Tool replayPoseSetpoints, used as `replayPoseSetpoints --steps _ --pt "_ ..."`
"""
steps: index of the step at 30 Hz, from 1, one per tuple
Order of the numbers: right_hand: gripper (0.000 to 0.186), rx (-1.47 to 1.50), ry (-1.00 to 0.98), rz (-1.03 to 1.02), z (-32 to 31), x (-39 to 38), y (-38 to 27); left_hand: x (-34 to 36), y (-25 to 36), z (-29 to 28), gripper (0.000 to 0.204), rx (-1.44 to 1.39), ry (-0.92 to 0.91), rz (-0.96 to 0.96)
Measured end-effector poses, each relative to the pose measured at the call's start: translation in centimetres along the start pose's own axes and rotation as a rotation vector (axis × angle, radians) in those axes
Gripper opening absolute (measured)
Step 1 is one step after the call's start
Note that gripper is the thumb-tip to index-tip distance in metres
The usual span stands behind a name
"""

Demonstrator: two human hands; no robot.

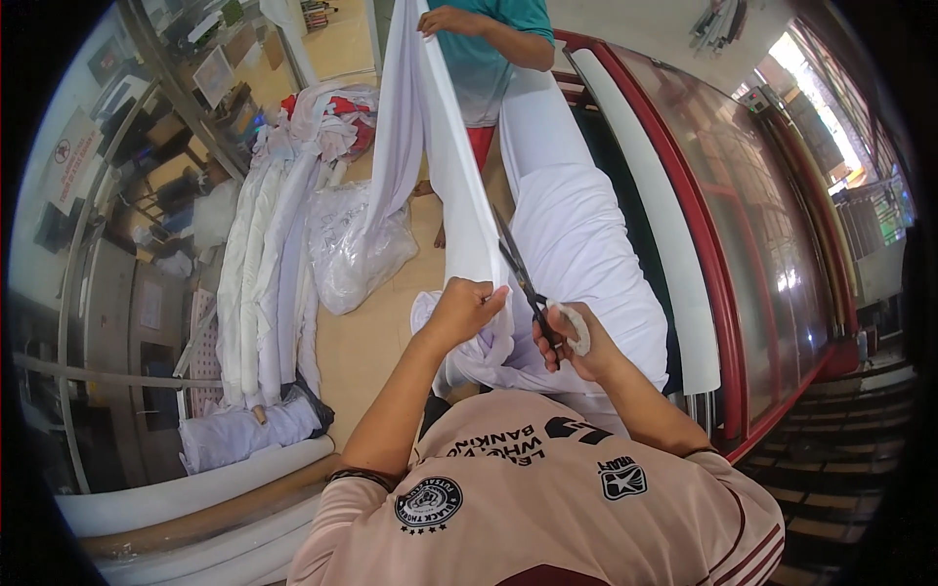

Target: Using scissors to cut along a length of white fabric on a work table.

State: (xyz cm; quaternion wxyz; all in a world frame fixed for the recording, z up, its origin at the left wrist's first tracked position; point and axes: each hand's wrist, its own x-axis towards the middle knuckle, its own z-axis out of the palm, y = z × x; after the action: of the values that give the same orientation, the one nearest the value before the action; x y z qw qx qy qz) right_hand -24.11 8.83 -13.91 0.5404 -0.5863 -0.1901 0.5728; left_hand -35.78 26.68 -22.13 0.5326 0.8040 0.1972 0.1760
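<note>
My left hand [465, 311] is closed on the near end of a long strip of white fabric [457, 186], which stretches away from me. At the far end a co-worker's hand [453, 21] holds the same fabric up. My right hand [575, 342] grips a pair of scissors [528, 283] with dark blades and handles. Its blades lie along the right edge of the strip, just right of my left hand. Some white wrapping [578, 330] sits on the handle side by my thumb. Below and right of the scissors, a big heap of white fabric [586, 244] bulges.
On the left lie several long white fabric rolls [259, 283] and a clear plastic bag [360, 244]. A red-framed machine or rack [684, 176] runs along the right. More rolls [195, 488] lie at lower left. The co-worker [479, 78] stands ahead.
</note>
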Motion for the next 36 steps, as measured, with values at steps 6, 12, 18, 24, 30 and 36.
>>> replayPoseSetpoints --steps 6,12,18,24,30,36 --pt "0.06 -0.019 0.068 -0.082 1.1 6.2 -3.0 -2.9 -1.3 1.0 0.039 0.069 0.015 0.015" --pt "0.06 -0.061 0.082 -0.163 0.9 15.4 -10.3 -9.6 -2.6 1.8 0.033 0.017 0.009 -0.039" --pt "0.067 -0.071 0.102 -0.142 1.7 26.8 -18.7 -21.6 -3.2 0.8 0.027 0.066 0.113 -0.144" --pt "0.06 -0.07 0.165 -0.237 3.1 35.3 -24.4 -34.7 0.3 -0.2 0.025 0.111 0.247 -0.506" --pt "0.06 -0.123 0.139 -0.248 4.1 32.6 -24.6 -44.5 1.7 6.1 0.014 -0.167 0.539 -0.639" --pt "0.058 0.012 0.136 -0.373 2.4 27.0 -16.3 -46.2 0.4 9.7 0.018 -0.397 0.673 -0.732"
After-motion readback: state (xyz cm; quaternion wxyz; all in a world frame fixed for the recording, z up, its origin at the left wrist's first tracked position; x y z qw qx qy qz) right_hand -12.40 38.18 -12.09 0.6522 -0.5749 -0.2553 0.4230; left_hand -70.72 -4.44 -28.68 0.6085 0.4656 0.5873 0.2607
